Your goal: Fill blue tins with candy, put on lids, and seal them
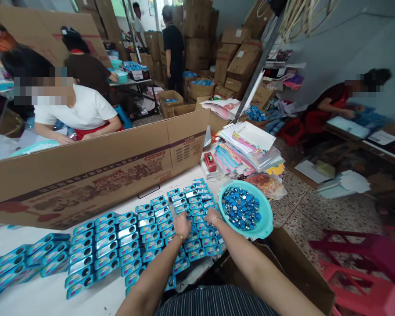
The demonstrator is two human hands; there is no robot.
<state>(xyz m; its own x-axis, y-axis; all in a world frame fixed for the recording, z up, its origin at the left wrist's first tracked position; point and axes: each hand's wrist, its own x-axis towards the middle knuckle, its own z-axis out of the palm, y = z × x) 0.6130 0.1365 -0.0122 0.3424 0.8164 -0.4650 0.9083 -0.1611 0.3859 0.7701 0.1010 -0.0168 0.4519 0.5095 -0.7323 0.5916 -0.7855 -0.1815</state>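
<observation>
Rows of small blue packs [131, 250], each with a round hole at one end, stand on the white table. My left hand [182, 224] is over the right-hand rows, its fingers curled down among the packs. Close by on the right, my right hand [212, 216] has its fingers pinched together at a pack's end. What either hand holds is too small or hidden to make out. Beside my right hand sits a turquoise basin [266, 221] full of small round blue and silver pieces [240, 206].
A long cardboard panel [118, 175] stands upright along the table's far side. Behind the basin are a red tape dispenser [210, 162] and stacked papers [250, 140]. An open carton [303, 267] and red stools [358, 285] are at right. Several people work nearby.
</observation>
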